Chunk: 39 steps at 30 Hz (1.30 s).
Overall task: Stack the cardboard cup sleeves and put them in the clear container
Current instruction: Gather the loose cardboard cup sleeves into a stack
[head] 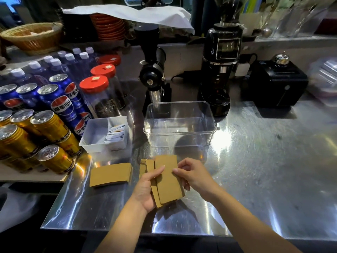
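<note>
Hands, left hand (145,189) and right hand (193,177), grip uneven sleeves (168,181), perhaps three, near container (179,114)

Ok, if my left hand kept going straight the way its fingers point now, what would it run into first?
Probably the clear container. The left hand holds the cardboard cup sleeves, fingers pointing up and away across the steel counter, and the container stands next in that line. Depth is hard to judge.

Café counter: coffee grinders (221,57), stacked soda cans (54,99), steel worktop (255,161).
</note>
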{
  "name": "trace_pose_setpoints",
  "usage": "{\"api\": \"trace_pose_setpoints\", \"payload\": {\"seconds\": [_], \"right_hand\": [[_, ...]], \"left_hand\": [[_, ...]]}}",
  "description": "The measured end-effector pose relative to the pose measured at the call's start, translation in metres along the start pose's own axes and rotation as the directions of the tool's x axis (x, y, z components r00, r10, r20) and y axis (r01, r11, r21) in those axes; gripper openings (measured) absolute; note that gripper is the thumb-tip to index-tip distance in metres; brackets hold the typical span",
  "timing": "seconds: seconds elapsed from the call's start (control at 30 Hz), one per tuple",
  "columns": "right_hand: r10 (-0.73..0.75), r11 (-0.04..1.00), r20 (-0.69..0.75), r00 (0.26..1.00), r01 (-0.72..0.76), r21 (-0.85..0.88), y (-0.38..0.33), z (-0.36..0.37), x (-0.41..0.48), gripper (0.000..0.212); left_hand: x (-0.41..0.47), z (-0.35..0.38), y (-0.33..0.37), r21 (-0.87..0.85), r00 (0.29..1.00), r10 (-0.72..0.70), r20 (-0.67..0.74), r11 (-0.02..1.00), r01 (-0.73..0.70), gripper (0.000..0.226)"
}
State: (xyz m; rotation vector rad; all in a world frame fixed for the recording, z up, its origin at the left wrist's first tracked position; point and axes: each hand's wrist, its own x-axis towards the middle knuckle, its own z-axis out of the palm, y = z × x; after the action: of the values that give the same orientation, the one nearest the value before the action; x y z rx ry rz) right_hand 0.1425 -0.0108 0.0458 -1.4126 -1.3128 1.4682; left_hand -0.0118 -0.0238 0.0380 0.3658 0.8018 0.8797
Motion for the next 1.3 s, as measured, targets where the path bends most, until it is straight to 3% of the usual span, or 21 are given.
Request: {"api": "trace_pose_setpoints", "payload": {"seconds": [0.13, 0.3, 0.4, 0.5, 0.6, 0.7, 0.87, 1.03, 1.17, 1.3], "right_hand": [[-0.024, 0.998, 0.029, 0.999, 0.025, -0.058, 0.003, 0.015, 0.006, 0.009], [-0.077, 0.945, -0.145, 0.986, 0.026, -0.326, 0.014, 0.018, 0.022, 0.009], [-0.072, 0.832, -0.161, 0.984, -0.03, -0.554, 0.023, 0.02, 0.032, 0.034], [-0.055, 0.625, -0.162, 0.985, -0.092, -0.775, 0.03, 0.028, 0.038, 0.062], [-0.046, 0.524, -0.155, 0.987, -0.108, -0.845, 0.035, 0.033, 0.042, 0.069], [0.02, 0.599, -0.133, 0.991, -0.118, -0.792, 0.035, 0.03, 0.046, 0.059], [-0.061, 0.899, -0.127, 0.99, -0.001, -0.439, 0.024, 0.008, 0.042, 0.006], [-0.161, 0.949, -0.017, 0.987, 0.15, -0.279, -0.002, -0.021, 0.03, 0.011], [-0.15, 0.978, 0.149, 0.977, 0.169, -0.126, -0.022, -0.038, 0.02, 0.011], [-0.067, 0.968, 0.273, 0.96, 0.129, -0.215, -0.025, -0.043, 0.017, 0.01]], "left_hand": [[-0.005, -0.007, 0.002, -0.026, 1.0, -0.007, 0.003, 1.0, 0.007, 0.032], [-0.015, -0.018, 0.011, -0.143, 0.986, 0.126, -0.111, 0.98, -0.141, 0.039], [-0.023, -0.023, 0.015, -0.187, 0.968, 0.206, -0.145, 0.955, -0.231, 0.047], [-0.03, -0.027, 0.018, -0.179, 0.959, 0.217, -0.182, 0.952, -0.249, 0.05], [-0.033, -0.031, 0.019, -0.16, 0.959, 0.181, -0.219, 0.963, -0.218, 0.051], [-0.032, -0.035, 0.018, -0.161, 0.954, 0.166, -0.251, 0.964, -0.21, 0.05], [-0.024, -0.036, 0.02, -0.196, 0.957, 0.17, -0.233, 0.956, -0.217, 0.042], [-0.01, -0.032, 0.019, -0.113, 0.947, 0.223, -0.231, 0.96, -0.254, 0.049], [-0.002, -0.023, 0.013, 0.014, 0.953, 0.259, -0.16, 0.965, -0.26, 0.051], [0.003, -0.015, 0.008, 0.137, 0.958, 0.258, -0.125, 0.961, -0.241, 0.057]]}}
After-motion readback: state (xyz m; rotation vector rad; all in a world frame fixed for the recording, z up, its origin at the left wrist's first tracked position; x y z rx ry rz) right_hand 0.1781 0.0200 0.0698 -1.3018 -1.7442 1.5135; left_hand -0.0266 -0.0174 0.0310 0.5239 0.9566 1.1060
